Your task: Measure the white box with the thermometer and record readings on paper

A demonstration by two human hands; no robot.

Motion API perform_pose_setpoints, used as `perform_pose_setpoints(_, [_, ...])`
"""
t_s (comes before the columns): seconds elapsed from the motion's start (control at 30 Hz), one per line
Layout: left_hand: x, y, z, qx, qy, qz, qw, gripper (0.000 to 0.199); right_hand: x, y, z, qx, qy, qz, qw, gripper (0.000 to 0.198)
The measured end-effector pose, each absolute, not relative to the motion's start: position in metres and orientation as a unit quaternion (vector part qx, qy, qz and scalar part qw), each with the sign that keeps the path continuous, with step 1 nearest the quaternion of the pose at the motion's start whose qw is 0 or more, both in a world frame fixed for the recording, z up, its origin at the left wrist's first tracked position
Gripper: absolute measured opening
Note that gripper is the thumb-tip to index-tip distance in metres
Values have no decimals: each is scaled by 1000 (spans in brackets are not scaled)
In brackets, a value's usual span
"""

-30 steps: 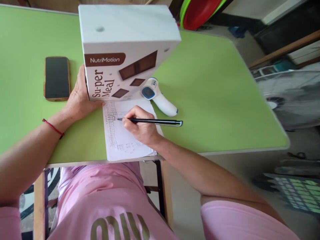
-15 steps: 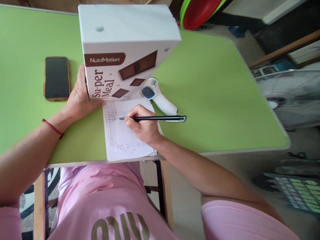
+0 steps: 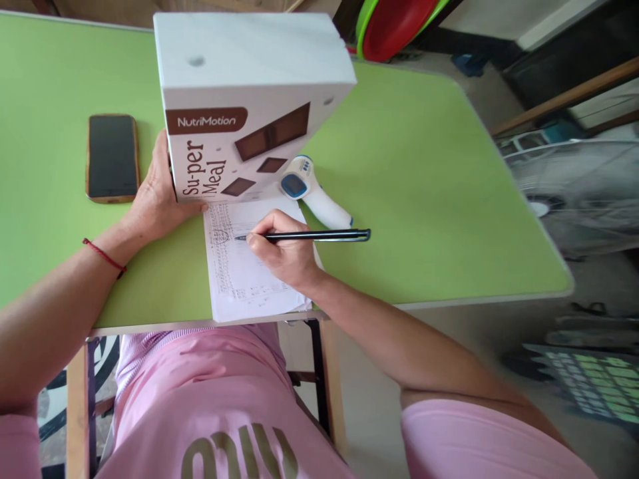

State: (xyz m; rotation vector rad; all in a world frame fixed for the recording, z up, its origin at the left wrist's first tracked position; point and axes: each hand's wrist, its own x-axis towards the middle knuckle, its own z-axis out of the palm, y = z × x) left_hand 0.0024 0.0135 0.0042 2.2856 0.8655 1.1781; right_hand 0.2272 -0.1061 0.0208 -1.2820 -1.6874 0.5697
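A black pen is pinched in my right hand, its tip on or just above a white sheet of paper covered in handwriting. My left hand grips the lower left edge of a tall white box marked "NutriMotion" and "Su-per Meal". The left thumb reaches the paper's upper left corner, while the other fingers run up along the box and are partly hidden. The box stands upright at the paper's far edge. Beside it, to the right, lies a white and blue infrared thermometer.
A phone in a brown case lies left of my left hand on the green table. Past the table's right edge stands a fan. Red and green basins are beyond the far edge.
The view has shifted slightly, moving everything a little to the left. Both hands keep their hold, and the pen tip stays at nearly the same place on the paper.
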Motion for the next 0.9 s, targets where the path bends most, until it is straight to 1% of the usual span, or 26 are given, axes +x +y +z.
perform_pose_setpoints(0.3, [4,14,3,825,312,428,200,91,227,-106,21,-510,-696,228,451,18])
perform_pose_setpoints(0.4, [5,14,2,822,318,431,195,86,227,-105,20,-504,-698,225,456,18])
perform_pose_setpoints(0.53, [4,16,0,826,307,427,204,91,228,-106,18,-501,-704,232,447,20])
perform_pose_setpoints(0.6, [3,16,0,825,308,426,206,92,229,-108,18,-496,-703,220,459,19])
perform_pose_setpoints(0.73, [2,15,2,816,323,428,214,94,234,-107,20,-470,-725,124,489,8])
perform_pose_setpoints(0.8, [2,13,5,813,333,424,221,95,241,-101,20,-454,-758,54,464,5])
perform_pose_setpoints(0.9, [1,10,10,802,356,415,241,93,254,-90,21,-445,-795,-48,411,13])
